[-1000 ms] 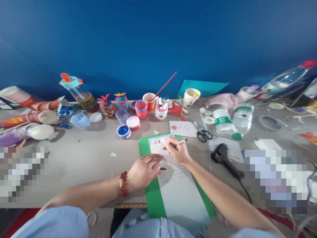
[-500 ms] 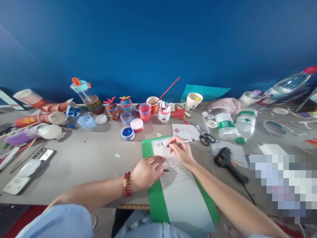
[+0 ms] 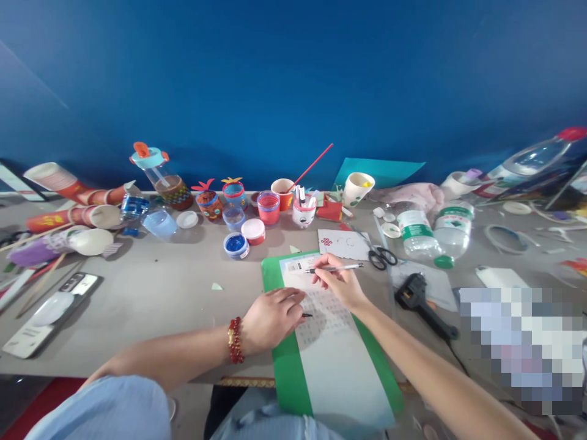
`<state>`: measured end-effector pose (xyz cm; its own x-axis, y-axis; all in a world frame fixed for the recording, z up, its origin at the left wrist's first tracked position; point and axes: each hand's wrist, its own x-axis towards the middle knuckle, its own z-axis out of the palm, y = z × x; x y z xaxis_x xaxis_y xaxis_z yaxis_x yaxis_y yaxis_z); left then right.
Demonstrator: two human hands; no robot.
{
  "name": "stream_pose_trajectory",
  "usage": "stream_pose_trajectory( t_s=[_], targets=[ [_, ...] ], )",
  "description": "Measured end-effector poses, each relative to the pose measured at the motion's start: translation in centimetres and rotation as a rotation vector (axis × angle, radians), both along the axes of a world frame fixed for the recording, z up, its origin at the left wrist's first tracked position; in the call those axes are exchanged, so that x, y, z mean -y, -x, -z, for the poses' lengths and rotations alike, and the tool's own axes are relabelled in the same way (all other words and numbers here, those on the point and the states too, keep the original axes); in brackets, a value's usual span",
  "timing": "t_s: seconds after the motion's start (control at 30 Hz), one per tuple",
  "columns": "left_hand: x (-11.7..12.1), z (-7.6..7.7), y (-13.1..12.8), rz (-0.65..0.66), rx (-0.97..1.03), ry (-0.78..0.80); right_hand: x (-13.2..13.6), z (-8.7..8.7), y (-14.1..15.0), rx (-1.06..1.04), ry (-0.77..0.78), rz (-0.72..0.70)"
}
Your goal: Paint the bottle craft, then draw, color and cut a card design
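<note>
A white printed sheet (image 3: 334, 354) lies on a green card (image 3: 287, 366) at the table's near edge. My right hand (image 3: 342, 284) pinches a silver pen (image 3: 337, 267), the pen lying nearly level with its tip over the top of the sheet. My left hand (image 3: 270, 318) rests with fingers curled on the left side of the sheet and card, pressing them down. A small dark object (image 3: 306, 315) pokes out from its fingertips; I cannot make out what it is. A red bead bracelet (image 3: 235, 340) is on my left wrist.
Paint pots (image 3: 236, 244), decorated cups (image 3: 208, 205) and a brush cup (image 3: 282, 192) line the back. Scissors (image 3: 380, 256), a black glue gun (image 3: 419, 299) and plastic bottles (image 3: 415, 232) lie right. Rolled paper cups (image 3: 87, 217) and a flat package (image 3: 50, 315) lie left.
My right hand has shifted slightly right along the top of the sheet with the pen. My left hand stays in place. The view has drifted a little.
</note>
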<state>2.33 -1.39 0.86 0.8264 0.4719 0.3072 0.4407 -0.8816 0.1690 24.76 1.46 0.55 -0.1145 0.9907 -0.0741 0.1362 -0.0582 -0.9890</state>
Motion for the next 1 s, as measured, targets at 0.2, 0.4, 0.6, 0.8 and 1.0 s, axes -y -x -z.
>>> stream_pose_trajectory(
  t_s=[0.2,0.4,0.6,0.8,1.0],
  targets=[
    [-0.1,0.0,0.0,-0.002,0.006,-0.016,0.3,0.2,0.3,0.012,-0.055,0.021],
    [-0.1,0.4,0.0,-0.005,-0.042,-0.011,0.4,0.3,0.3,0.045,-0.132,0.036],
    [-0.1,0.1,-0.1,-0.006,-0.06,-0.011,0.4,0.9,0.5,0.11,-0.198,0.036],
    [-0.1,0.1,-0.1,-0.015,-0.059,-0.003,0.5,0.9,0.5,0.115,-0.182,0.024],
    [-0.1,0.2,-0.1,-0.004,-0.051,0.006,0.4,1.2,0.4,0.125,-0.187,0.01]
  ],
)
